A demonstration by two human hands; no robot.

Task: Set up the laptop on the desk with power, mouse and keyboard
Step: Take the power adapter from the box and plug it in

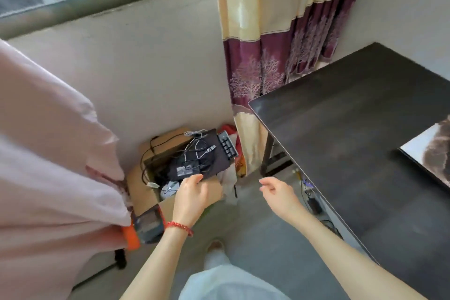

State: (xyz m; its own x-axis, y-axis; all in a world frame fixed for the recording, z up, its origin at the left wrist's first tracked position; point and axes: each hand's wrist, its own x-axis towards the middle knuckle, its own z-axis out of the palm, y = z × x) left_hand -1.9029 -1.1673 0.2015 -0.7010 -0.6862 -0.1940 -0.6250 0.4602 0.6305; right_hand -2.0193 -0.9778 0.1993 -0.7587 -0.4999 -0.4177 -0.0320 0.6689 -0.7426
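My left hand (192, 196) grips the near edge of the black keyboard (207, 156), fingers curled under it, lifting it underside-up over the cardboard box (146, 192) on the floor, at 11 o'clock from my feet. Its cable (194, 151) lies coiled on top. My right hand (277, 192) hovers empty, fingers loosely spread. The dark tabletop (353, 134) lies at 2 o'clock.

Left hand (192, 196) reaching forward with fingers gripping, right hand (277, 191) loosely curled, empty
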